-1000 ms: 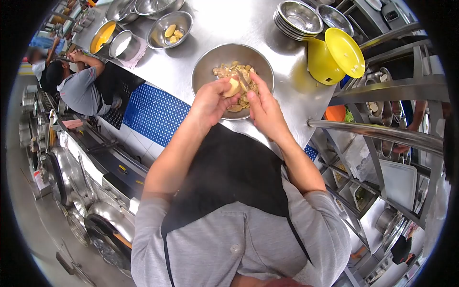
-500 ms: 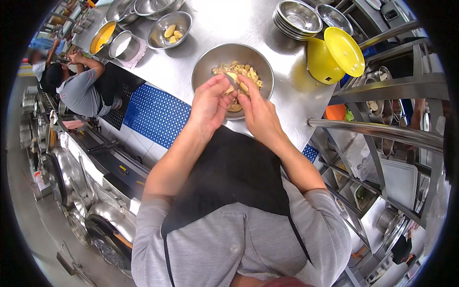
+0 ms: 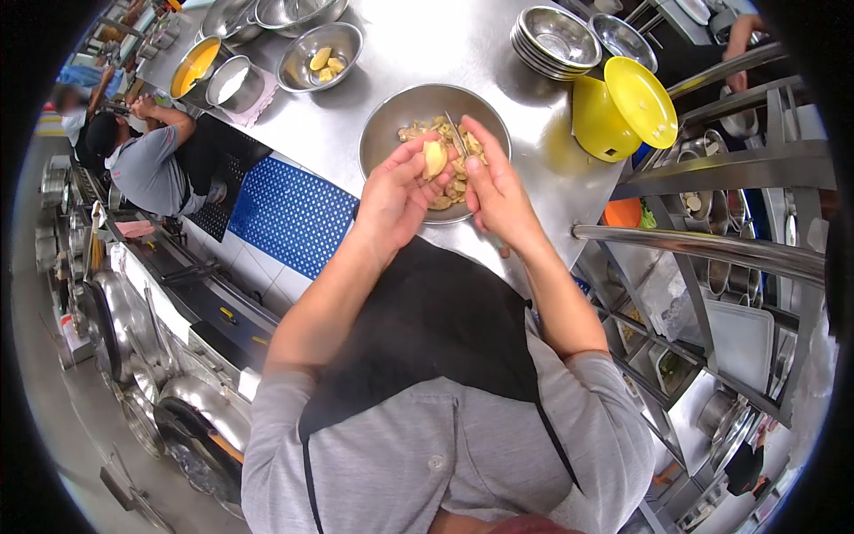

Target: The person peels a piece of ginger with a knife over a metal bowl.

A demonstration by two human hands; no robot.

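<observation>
My left hand [image 3: 398, 191] is closed on a pale yellow peeled piece [image 3: 434, 159], perhaps ginger, above a large steel bowl [image 3: 378, 133]. In my right hand [image 3: 498, 190] is a small knife [image 3: 456, 133], its narrow blade pointing up and away from me, just right of the piece. Below both hands, brownish and yellow scraps [image 3: 455, 192] lie in the bowl. Farther back on the left, a smaller steel bowl [image 3: 298, 73] holds several yellow pieces [image 3: 326, 62].
Steel bowls [image 3: 558, 40] are stacked at the back right of the steel table [image 3: 427, 44], near a yellow container [image 3: 598, 116] with a tilted lid [image 3: 640, 102]. Pots [image 3: 235, 84] stand back left. A metal rail [image 3: 694, 246] runs on the right. A co-worker [image 3: 151, 165] is at left.
The knife blade has moved away from the yellow piece and now points upward. My hands have drawn slightly apart. Another person's arm has appeared at the upper right.
</observation>
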